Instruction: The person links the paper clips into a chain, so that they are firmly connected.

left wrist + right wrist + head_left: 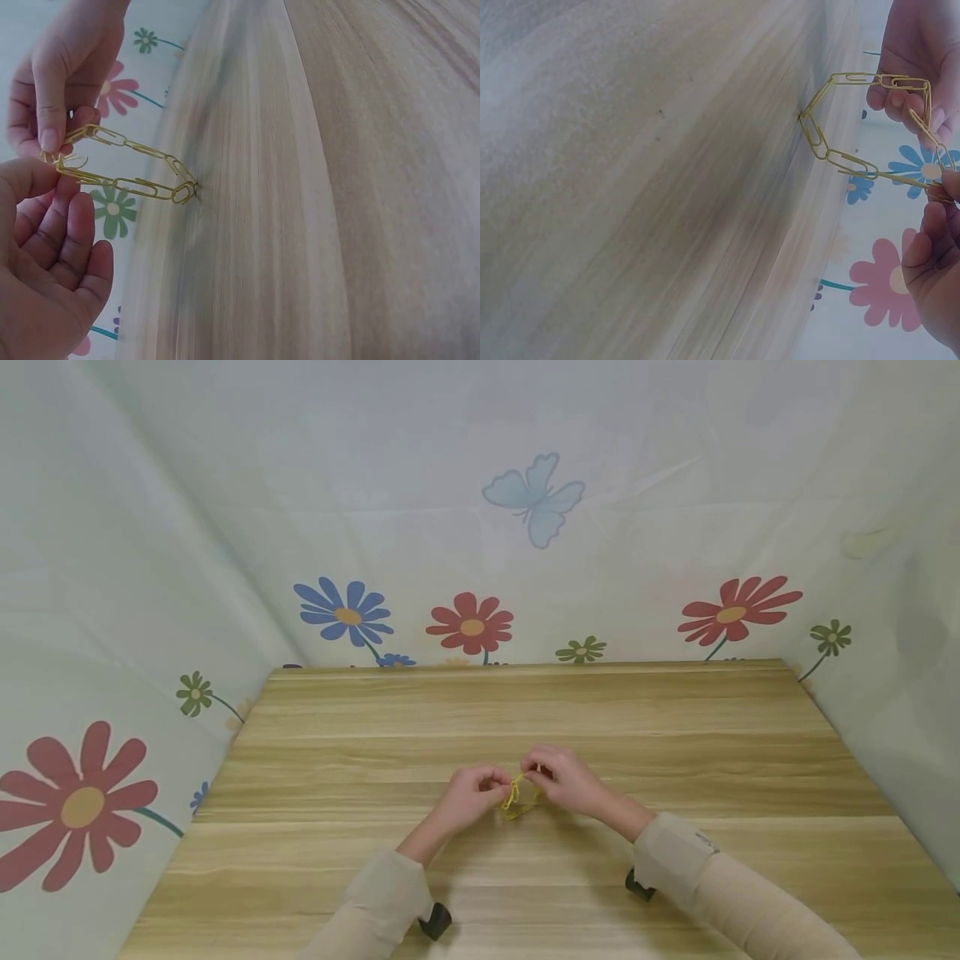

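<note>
A chain of yellow paper clips (516,798) hangs in a loop between my two hands over the middle of the wooden table (525,710). My left hand (502,787) pinches one end of the chain (139,185) between thumb and finger, and my right hand (536,771) pinches the other end close beside it. In the right wrist view the loop (847,161) sags down from both hands, and its lowest clip touches the tabletop. The left hand's other fingers (71,247) are loosely curled below the chain.
Light cloth printed with flowers and a butterfly (534,497) walls in the table at the back and on both sides. Bare wood stretches on every side of the hands. Both forearms wear beige sleeves (675,852) with a small black unit at each wrist.
</note>
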`<state>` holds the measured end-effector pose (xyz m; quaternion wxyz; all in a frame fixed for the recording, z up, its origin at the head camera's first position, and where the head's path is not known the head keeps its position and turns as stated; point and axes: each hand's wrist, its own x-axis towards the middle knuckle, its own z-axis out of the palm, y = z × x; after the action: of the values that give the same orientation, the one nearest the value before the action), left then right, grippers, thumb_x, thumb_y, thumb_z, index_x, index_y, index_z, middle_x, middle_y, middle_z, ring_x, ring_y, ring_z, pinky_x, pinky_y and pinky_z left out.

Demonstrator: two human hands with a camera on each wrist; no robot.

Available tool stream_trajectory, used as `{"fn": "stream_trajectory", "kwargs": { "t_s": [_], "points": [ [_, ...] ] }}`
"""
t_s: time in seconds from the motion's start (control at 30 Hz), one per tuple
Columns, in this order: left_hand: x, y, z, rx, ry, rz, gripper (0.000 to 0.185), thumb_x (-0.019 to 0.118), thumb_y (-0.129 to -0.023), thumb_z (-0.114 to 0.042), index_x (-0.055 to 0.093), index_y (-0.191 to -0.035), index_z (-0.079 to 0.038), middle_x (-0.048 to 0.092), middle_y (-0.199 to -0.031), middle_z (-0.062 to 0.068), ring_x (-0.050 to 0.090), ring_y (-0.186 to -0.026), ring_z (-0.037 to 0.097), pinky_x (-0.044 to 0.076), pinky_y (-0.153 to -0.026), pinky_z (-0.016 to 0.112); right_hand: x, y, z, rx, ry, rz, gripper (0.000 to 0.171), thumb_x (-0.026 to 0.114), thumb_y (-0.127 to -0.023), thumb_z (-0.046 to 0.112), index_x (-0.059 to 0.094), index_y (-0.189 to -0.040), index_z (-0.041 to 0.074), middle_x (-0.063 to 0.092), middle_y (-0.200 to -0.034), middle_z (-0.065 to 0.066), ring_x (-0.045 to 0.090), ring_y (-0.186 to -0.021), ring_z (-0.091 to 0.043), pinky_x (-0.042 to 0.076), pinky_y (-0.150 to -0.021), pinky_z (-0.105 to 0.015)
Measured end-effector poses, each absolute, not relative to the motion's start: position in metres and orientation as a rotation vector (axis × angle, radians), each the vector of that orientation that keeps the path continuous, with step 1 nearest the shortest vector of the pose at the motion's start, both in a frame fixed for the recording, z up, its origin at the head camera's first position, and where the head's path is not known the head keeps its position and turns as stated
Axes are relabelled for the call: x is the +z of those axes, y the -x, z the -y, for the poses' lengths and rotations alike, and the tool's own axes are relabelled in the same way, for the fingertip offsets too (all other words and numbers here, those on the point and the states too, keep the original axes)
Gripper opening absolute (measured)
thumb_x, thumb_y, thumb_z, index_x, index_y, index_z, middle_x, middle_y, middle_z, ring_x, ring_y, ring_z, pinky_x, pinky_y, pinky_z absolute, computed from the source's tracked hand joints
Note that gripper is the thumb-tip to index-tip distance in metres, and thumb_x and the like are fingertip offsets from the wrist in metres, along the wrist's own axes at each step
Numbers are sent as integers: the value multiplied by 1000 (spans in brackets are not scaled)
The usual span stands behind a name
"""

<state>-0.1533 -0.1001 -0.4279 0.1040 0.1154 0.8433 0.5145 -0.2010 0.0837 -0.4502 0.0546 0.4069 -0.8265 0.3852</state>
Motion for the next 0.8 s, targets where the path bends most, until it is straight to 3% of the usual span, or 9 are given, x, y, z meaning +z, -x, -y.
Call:
{"fn": "stream_trajectory", "kwargs": {
  "t_s": [0.43,0.7,0.8],
  "points": [
    [-431,154,100,1524,-414,-2527,20,49,-89,-8,59,-104,1,64,-97,13,58,-87,18,46,-74,26,-448,199,-85,1267,-1170,2569,5,57,-81,-1,58,-79,3,58,-73,-3,42,-60,-3,39,-51,-17],
    [-448,160,104,1624,-421,-2413,20,47,-90,-6,56,-105,2,60,-92,20,62,-77,33,49,-65,33,-448,200,-88,1366,-1088,2665,3,54,-84,2,57,-83,0,59,-73,-10,41,-59,-2,38,-51,-18],
    [-462,166,106,1629,-394,-2407,19,48,-90,-7,57,-104,1,59,-94,21,62,-74,30,50,-62,33,-447,201,-90,1396,-1041,2682,4,54,-85,2,57,-84,-2,59,-73,-13,41,-58,-2,38,-50,-18]
  ]
}}
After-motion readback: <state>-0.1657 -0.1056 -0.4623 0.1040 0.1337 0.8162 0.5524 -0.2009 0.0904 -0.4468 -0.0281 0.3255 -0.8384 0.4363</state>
